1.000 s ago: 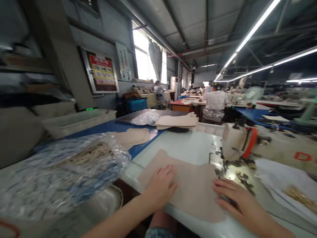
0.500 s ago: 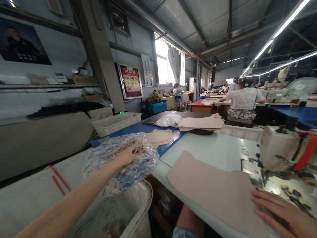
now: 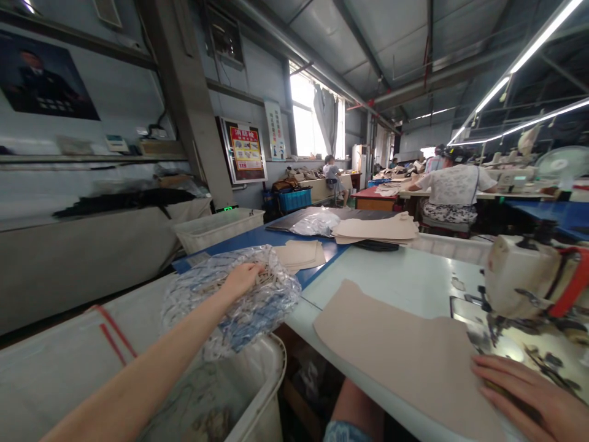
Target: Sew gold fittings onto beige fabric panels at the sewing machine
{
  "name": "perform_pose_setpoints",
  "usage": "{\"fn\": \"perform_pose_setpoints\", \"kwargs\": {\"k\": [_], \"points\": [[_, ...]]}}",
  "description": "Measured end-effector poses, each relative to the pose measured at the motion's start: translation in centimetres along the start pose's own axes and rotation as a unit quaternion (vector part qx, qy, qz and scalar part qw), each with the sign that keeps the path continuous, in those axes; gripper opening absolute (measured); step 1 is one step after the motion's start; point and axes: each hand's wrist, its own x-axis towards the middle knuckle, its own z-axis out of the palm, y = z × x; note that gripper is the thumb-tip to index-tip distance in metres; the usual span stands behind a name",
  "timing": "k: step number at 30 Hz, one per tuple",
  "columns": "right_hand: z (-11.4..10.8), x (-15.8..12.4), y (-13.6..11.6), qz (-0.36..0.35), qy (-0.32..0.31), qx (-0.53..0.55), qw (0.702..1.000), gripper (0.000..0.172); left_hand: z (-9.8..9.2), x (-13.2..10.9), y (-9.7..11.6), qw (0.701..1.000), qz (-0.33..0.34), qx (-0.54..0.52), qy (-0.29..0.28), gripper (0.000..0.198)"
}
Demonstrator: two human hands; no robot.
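Observation:
My left hand (image 3: 243, 279) is in the mouth of a crinkled clear plastic bag (image 3: 271, 301) that holds small beige strips. Its fingers are curled down among the strips, and their tips are hidden. On the pale tabletop lies a flat beige cut panel (image 3: 391, 344) with a curved edge. My right hand (image 3: 529, 387) rests at the panel's right end, its fingers stretched out and slightly parted. Something dark shows in the gap between those fingers, too unclear to name. Just beyond that hand stands a sewing machine (image 3: 519, 276).
White plastic bins (image 3: 276, 368) stand below the bag at left. Across the table lie stacked beige panels (image 3: 375, 228), more panels (image 3: 301, 255) and a plastic packet (image 3: 315, 222). A person (image 3: 453, 184) sits farther back at another table.
My left hand has shifted slightly right and up within the bag, its fingers now more tucked down. My right hand and the panel stay about the same; the view has moved slightly.

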Motion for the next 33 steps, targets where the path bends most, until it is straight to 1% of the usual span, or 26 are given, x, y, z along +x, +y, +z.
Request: {"fn": "perform_pose_setpoints", "kwargs": {"k": [2,3,4,6,7,8,9,10,12,14,16,18,20,21,23,26,30,32,33], "points": [[-0.7,0.4,-0.8,0.009,-0.006,0.011,1.0,0.031,-0.5,-0.4,1.0,1.0,-0.01,0.01,0.001,0.03],[-1.1,0.7,-1.3,0.02,-0.011,0.018,1.0,0.031,-0.7,-0.7,1.8,1.0,-0.006,0.014,0.011,0.034],[-1.6,1.1,-1.8,0.033,-0.019,0.026,0.999,0.031,-0.7,-1.2,2.8,0.999,0.006,0.01,0.034,0.039],[-2.7,1.8,-2.9,0.057,-0.035,0.041,0.997,0.029,-0.4,-2.5,5.4,0.995,0.051,-0.024,0.088,0.045],[-3.2,2.1,-3.5,0.066,-0.041,0.044,0.996,0.029,0.1,-3.2,6.9,0.99,0.078,-0.056,0.104,0.046],[-3.7,2.4,-3.9,0.067,-0.053,0.05,0.995,0.029,0.8,-4.0,8.5,0.986,0.1,-0.09,0.099,0.047],[-4.2,2.7,-4.3,0.069,-0.055,0.053,0.995,0.029,1.8,-4.8,10.2,0.983,0.117,-0.125,0.072,0.047],[-4.5,3.0,-4.6,0.068,-0.055,0.058,0.995,0.028,3.0,-5.6,11.9,0.979,0.128,-0.155,0.025,0.047],[-5.1,3.4,-4.8,0.068,-0.046,0.066,0.994,0.025,5.9,-7.1,15.4,0.964,0.142,-0.208,-0.088,0.045],[-5.3,3.7,-4.8,0.066,-0.037,0.072,0.995,0.024,9.0,-8.4,18.8,0.93,0.158,-0.266,-0.2,0.042],[-5.3,3.8,-4.5,0.059,-0.024,0.071,0.995,0.023,11.9,-9.4,22.0,0.885,0.178,-0.319,-0.289,0.04],[-5.2,4.0,-4.1,0.058,-0.018,0.06,0.996,0.022,14.4,-9.7,24.8,0.844,0.201,-0.351,-0.353,0.04],[-5.0,4.0,-3.6,0.056,-0.021,0.043,0.997,0.022,16.5,-9.4,27.0,0.816,0.219,-0.367,-0.389,0.041],[-5.0,4.0,-3.4,0.058,-0.021,0.033,0.998,0.022,17.4,-9.2,27.8,0.807,0.224,-0.372,-0.4,0.042],[-4.9,3.9,-3.1,0.066,-0.018,0.017,0.998,0.022,18.9,-8.5,28.9,0.801,0.225,-0.381,-0.404,0.043],[-5.4,3.3,-2.8,0.077,0.012,0.001,0.997,0.021,20.3,-7.8,29.2,0.805,0.226,-0.381,-0.394,0.042],[-7.1,1.4,-1.9,0.102,0.117,-0.009,0.988,0.018,20.7,-7.6,28.7,0.806,0.236,-0.362,-0.405,0.037],[-8.5,-0.1,-0.7,0.151,0.159,-0.029,0.975,0.019,20.7,-7.6,28.6,0.809,0.24,-0.348,-0.409,0.034],[-9.2,-0.8,0.2,0.192,0.169,-0.05,0.966,0.02,20.6,-7.6,28.7,0.811,0.241,-0.341,-0.409,0.033]]}}
